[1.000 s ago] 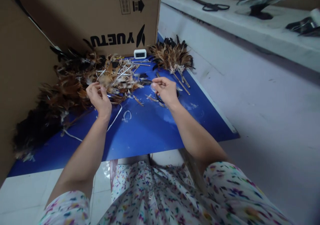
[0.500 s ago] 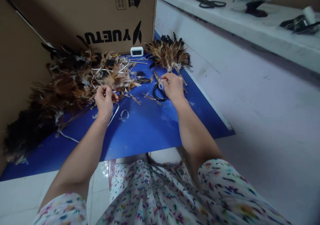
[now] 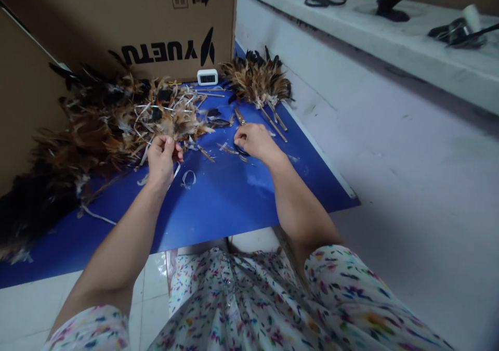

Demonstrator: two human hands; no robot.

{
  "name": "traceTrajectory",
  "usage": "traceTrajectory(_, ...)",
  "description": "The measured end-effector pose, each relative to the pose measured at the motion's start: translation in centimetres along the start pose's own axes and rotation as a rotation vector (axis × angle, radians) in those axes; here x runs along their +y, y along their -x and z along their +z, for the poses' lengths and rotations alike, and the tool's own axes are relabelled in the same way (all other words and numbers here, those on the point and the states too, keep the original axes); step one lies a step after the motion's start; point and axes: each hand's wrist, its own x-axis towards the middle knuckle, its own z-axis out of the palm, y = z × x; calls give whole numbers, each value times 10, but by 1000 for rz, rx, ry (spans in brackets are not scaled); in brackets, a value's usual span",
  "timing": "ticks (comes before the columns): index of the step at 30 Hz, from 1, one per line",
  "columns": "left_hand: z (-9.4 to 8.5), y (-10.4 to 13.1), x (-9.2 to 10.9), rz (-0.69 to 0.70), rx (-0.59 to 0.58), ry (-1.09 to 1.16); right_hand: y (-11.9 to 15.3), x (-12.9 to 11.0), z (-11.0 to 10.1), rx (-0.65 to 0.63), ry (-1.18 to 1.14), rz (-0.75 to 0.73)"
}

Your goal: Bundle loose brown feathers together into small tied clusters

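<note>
My left hand is closed in a pinch at the front of the feather heap; what lies between thumb and finger is too small to make out. A white strip shows beside that wrist. My right hand is closed over the scissors, which lie on the blue tabletop with blades pointing away. It covers most of their black handles, and whatever its fingertips pinch is hidden. A small ring of clear strand lies between the hands.
Behind the heap stands a cardboard box, with a small white digital clock at its foot. Bundled feathers on sticks lie at the back right by the wall. On the ledge are another pair of scissors and a mirror-like stand.
My right hand has moved a little left and nearer, over the scissors' handles; the clear loop seen at its fingers is now hidden. My left hand stays pinched. The view has shifted slightly.
</note>
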Motion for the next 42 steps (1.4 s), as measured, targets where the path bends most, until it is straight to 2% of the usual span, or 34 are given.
traceTrajectory(3,0,0,-2,-15,-10,1,1,-2,6,-112,31,-17)
traceTrajectory(9,1,1,-4,-31,-51,-12,2,-9,14,-179,181,2)
traceTrajectory(16,3,4,-4,-54,-69,-12,4,-13,20,-172,366,-64)
traceTrajectory(21,4,5,-5,-75,-74,-5,4,-15,21,-165,308,-51)
traceTrajectory(25,5,6,-4,-103,-77,17,1,-14,16,-85,104,-31)
traceTrajectory(31,5,7,-1,-169,-107,66,-4,-14,16,57,-575,128)
traceTrajectory(36,5,9,-2,-245,-150,126,-4,-25,12,62,-1026,287)
traceTrajectory(42,5,10,-3,-258,-232,166,2,-36,6,-19,-1308,333)
